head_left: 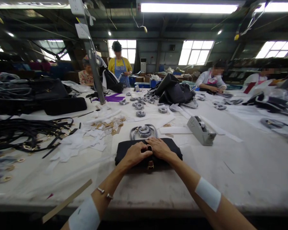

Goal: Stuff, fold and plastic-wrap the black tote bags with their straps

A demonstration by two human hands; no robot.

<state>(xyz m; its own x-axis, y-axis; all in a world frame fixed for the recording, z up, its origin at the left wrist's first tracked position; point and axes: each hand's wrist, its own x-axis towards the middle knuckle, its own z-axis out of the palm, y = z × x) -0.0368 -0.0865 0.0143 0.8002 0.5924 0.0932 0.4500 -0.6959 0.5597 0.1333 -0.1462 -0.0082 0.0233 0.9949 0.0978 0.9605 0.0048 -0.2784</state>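
Note:
A black bag [124, 149] lies on the white table in front of me, with a gold-coloured buckle [150, 164] at its near side. My left hand [137, 154] rests on the bag's middle, fingers curled at a small dark part; what they hold, if anything, is too small to name. Beside it, my right hand [159, 147] lies flat on the bag, its fingers stretched out toward the upper left. Just behind the bag sits a coiled grey wrapped strap [144, 130].
A grey tape dispenser [201, 131] stands right of the bag. Black straps [38, 131] and white paper scraps [86, 140] lie left. Farther back are coiled straps [140, 113], black bags [175, 91], a metal post [96, 70] and several people.

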